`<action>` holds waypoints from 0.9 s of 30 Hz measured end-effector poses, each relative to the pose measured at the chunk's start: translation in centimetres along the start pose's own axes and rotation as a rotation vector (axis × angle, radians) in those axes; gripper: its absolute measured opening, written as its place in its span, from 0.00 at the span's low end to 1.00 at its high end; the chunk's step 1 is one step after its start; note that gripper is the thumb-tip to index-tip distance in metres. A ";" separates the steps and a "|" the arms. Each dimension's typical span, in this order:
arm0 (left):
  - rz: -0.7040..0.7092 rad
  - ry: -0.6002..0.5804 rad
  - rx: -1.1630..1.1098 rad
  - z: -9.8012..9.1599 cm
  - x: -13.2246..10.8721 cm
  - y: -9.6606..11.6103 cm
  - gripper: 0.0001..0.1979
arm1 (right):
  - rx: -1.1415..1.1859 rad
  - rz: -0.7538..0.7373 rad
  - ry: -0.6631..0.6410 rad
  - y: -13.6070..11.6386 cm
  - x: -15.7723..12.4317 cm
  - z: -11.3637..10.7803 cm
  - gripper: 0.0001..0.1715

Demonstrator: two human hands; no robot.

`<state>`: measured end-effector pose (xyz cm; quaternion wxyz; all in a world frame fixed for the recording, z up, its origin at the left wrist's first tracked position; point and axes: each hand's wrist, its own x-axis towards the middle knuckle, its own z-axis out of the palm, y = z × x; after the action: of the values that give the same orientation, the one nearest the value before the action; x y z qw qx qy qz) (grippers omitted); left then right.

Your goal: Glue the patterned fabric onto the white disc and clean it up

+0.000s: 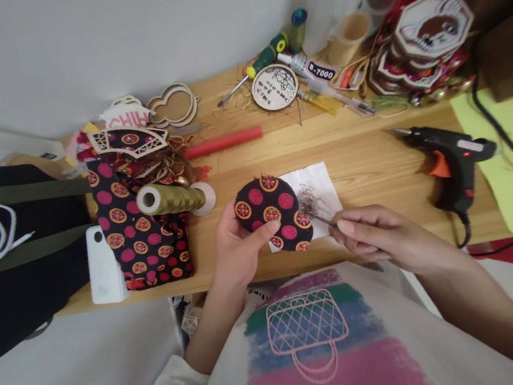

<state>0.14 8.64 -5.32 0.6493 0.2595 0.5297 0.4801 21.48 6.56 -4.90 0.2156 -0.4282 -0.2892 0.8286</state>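
Note:
My left hand [240,244] grips a padded-looking two-lobed fabric piece [271,206], black with pink and orange round motifs, its thumb lying on the front. Between the fingers of my right hand [362,230] is a thin dark metal tool [322,218], whose tip meets the right edge of the fabric piece. Whether the tool is tweezers or a small scoop cannot be made out. Behind the piece lies a white paper [328,190] on the table, bearing a small heap of brownish dried bits [307,199].
A black glue gun [452,161] lies on the right, its cord trailing over yellow paper [491,178]. To the left are a gold thread spool [171,198], folded patterned fabric [137,249] and a white phone [102,265]. A screwdriver [264,59] and glue tube [311,67] lie at the back.

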 end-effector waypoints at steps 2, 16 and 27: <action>0.002 0.001 0.005 0.0 0.0 0.0 0.22 | -0.007 -0.006 -0.009 0.1 0.1 0.0 0.22; -0.022 -0.034 -0.017 0.3 -0.1 -0.2 0.21 | -0.035 0.001 -0.026 0.2 0.1 -0.1 0.21; -0.025 -0.047 -0.033 0.3 0.0 -0.2 0.21 | -0.027 0.014 0.003 0.0 -0.2 -0.1 0.22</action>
<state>0.47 8.59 -5.43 0.6716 0.2536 0.5095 0.4744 21.68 6.49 -4.83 0.2042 -0.4346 -0.2971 0.8253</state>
